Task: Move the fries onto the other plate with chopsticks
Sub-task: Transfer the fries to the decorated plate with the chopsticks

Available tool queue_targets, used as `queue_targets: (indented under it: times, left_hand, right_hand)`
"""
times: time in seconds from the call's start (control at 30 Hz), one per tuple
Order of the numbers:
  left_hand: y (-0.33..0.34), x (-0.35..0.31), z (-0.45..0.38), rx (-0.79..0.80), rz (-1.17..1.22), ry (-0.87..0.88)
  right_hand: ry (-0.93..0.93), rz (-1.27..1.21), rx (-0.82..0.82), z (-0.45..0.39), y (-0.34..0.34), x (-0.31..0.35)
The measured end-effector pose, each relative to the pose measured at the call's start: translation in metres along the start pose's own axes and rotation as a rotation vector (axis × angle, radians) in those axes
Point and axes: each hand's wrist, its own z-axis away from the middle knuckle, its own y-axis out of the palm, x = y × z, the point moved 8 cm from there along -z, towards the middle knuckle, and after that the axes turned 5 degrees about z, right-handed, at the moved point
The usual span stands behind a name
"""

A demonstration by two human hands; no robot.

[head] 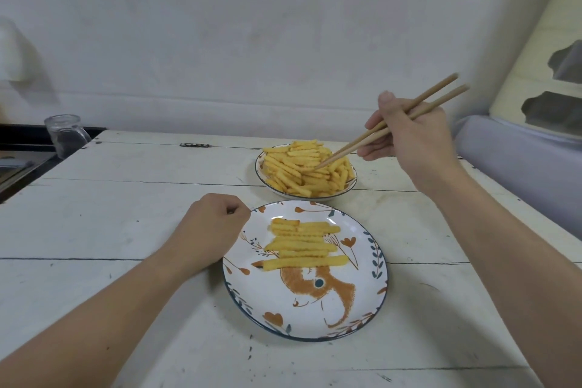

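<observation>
A far plate [260, 167] holds a heap of crinkle-cut fries [302, 172]. My right hand [412, 132] grips a pair of wooden chopsticks [371, 135], and their tips reach down into the heap. Nearer to me lies a white plate with an orange animal pattern [315, 302]. Several fries [304, 244] lie side by side in rows on its upper half. My left hand [208, 233] rests on the table as a fist, holding nothing, right against that plate's left rim.
The white painted wooden table [110, 230] has plank seams and small dark specks. A glass cup [64, 134] stands at the far left corner. A grey padded edge [519, 164] runs along the right side. A white wall is behind.
</observation>
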Motion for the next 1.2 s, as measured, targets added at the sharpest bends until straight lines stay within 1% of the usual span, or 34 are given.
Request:
queue_targets:
  times: [0.13,0.3,0.47,0.57,0.63,0.7,0.77,0.83,0.9,1.0,1.1,1.2]
  left_hand:
    - [0.000,0.001,0.000,0.001,0.001,0.006]
    - [0.000,0.001,0.000,0.006,-0.001,-0.004]
    - [0.000,-0.001,0.001,0.002,-0.002,-0.007]
    - [0.000,-0.002,0.001,-0.001,-0.016,0.006]
    - [0.000,-0.002,0.001,-0.001,-0.019,0.014]
    - [0.001,-0.002,0.001,-0.005,-0.021,0.011]
    - [0.001,-0.002,0.001,-0.003,-0.016,0.002]
    - [0.001,-0.001,0.002,0.004,0.003,-0.012]
    - [0.000,0.000,0.001,0.007,0.015,-0.022]
    - [0.000,0.001,0.001,0.006,0.001,-0.019]
    - [0.000,0.000,0.001,0.008,0.001,-0.009]
    - [0.000,0.001,0.000,0.005,-0.006,-0.012]
  right_hand:
    - [-0.020,0.011,0.066,0.014,0.022,-0.002]
    - [0.015,0.031,0.105,0.016,0.043,-0.012]
    - [0.059,0.031,0.060,0.013,0.042,-0.016]
    - [0.076,-0.054,0.017,0.011,0.023,-0.008]
    - [0.083,-0.102,0.065,0.016,0.015,0.001]
    - [0.100,-0.129,0.191,0.029,0.016,0.010]
    - [0.116,-0.099,0.303,0.047,0.021,0.014]
    - [0.105,-0.031,0.359,0.063,0.024,0.017]
    - [0.069,0.014,0.370,0.072,0.023,0.020]
    - [0.015,0.075,0.336,0.074,0.014,0.028]
    - [-0.011,0.069,0.332,0.073,0.007,0.035]
    - [-0.006,0.058,0.368,0.076,0.011,0.034]
